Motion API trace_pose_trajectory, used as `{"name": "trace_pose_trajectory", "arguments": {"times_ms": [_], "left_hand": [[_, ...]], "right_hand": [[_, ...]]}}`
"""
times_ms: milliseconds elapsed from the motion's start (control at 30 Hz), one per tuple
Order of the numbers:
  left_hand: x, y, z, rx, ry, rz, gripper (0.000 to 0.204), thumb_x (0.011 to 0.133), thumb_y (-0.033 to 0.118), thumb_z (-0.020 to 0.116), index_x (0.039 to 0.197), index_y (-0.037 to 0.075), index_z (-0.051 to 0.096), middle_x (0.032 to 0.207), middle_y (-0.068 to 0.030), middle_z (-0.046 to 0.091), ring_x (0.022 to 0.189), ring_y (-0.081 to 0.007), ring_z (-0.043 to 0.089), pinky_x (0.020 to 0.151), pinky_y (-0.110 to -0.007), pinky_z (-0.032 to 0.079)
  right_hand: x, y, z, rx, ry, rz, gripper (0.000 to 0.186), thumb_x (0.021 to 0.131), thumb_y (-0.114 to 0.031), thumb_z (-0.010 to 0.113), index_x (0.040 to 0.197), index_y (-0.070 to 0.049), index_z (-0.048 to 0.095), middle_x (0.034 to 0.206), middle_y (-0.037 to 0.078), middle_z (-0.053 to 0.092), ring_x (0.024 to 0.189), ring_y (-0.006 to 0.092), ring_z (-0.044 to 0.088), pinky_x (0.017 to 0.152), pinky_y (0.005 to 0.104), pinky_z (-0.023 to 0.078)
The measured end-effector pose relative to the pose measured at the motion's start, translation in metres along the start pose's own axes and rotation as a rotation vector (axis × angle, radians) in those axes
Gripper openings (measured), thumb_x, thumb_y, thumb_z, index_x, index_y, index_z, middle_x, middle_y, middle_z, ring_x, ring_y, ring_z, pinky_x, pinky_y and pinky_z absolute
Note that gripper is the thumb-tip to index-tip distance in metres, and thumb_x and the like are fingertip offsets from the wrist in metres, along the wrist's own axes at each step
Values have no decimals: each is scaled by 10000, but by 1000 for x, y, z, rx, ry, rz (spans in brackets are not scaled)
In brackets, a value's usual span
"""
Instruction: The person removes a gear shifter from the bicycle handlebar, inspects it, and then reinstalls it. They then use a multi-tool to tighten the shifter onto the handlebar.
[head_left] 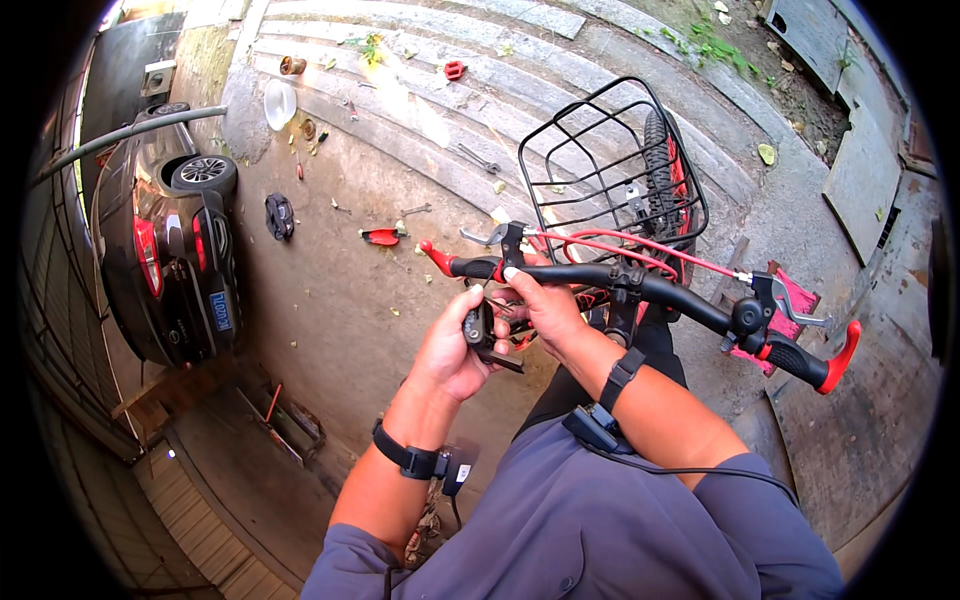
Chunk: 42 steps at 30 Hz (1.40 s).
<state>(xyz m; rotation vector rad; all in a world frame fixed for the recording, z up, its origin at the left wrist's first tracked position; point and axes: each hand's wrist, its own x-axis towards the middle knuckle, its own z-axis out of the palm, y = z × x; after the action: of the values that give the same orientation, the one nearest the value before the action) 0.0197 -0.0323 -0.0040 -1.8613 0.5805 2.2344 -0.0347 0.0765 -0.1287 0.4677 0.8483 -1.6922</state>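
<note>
My left hand (pixel 452 345) is closed round a black folding multi-tool (pixel 478 322), with one of its dark pieces swung out below. Just to its right, my right hand (pixel 552 308) is closed on the bicycle handlebar (pixel 582 274), thumb on top near the inner end of the left grip (pixel 478 268). Some of its fingers are hidden under the bar. Beside the thumb is the silver left brake lever (pixel 485 236) on its black mount. Red bar ends and red cables stand out on the bike, and a black wire basket (pixel 575 105) is mounted ahead of the handlebar.
Wrenches (pixel 478 158), a red-and-black part (pixel 382 237), a black item (pixel 279 216) and a clear bowl (pixel 280 104) lie on the ground. A dark car (pixel 175 240) stands at left. Shallow steps (pixel 400 45) rise ahead; boards (pixel 850 370) lie at right.
</note>
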Motion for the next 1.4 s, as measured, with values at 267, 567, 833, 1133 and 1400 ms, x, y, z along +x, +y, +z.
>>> {"name": "trace_pose_trajectory", "arguments": {"times_ms": [267,567,833,1133,1400], "left_hand": [[-3,1,-1,294,30,146,324,1010,364,596,1123,63,637,737,-34,651,576,-170,623,511,-290,464],[4,9,-20,1512,281,662,529,927,341,695,1283,-17,536,875,-164,721,768,-273,721,670,-407,558],[-8,27,-5,1919,332,689,643,851,363,755,1334,20,505,925,-234,721,858,-436,707,741,-496,559],[-7,15,-21,1378,231,567,480,883,278,748,1224,-8,571,914,-129,705,799,-220,699,721,-376,553],[-24,-22,-69,1142,330,591,483,899,258,732,1238,-35,554,869,-70,652,749,-141,606,677,-319,515]], "right_hand": [[2,0,-1,-45,9,1,542,972,-313,691,1409,-56,501,1177,56,681,986,173,694,742,297,564],[2,-2,1,-23,0,3,602,964,-331,703,1441,-43,472,1196,63,678,996,175,696,747,293,566],[1,-4,3,-24,8,0,577,974,-297,694,1444,-47,471,1182,57,682,987,162,697,750,284,564],[0,-3,1,-78,-9,-15,527,981,-302,683,1406,-45,508,1154,59,705,993,165,696,764,296,555],[-1,-8,1,-130,-17,-6,588,976,-319,685,1474,-96,466,1215,64,669,1006,198,710,741,296,571]]}}
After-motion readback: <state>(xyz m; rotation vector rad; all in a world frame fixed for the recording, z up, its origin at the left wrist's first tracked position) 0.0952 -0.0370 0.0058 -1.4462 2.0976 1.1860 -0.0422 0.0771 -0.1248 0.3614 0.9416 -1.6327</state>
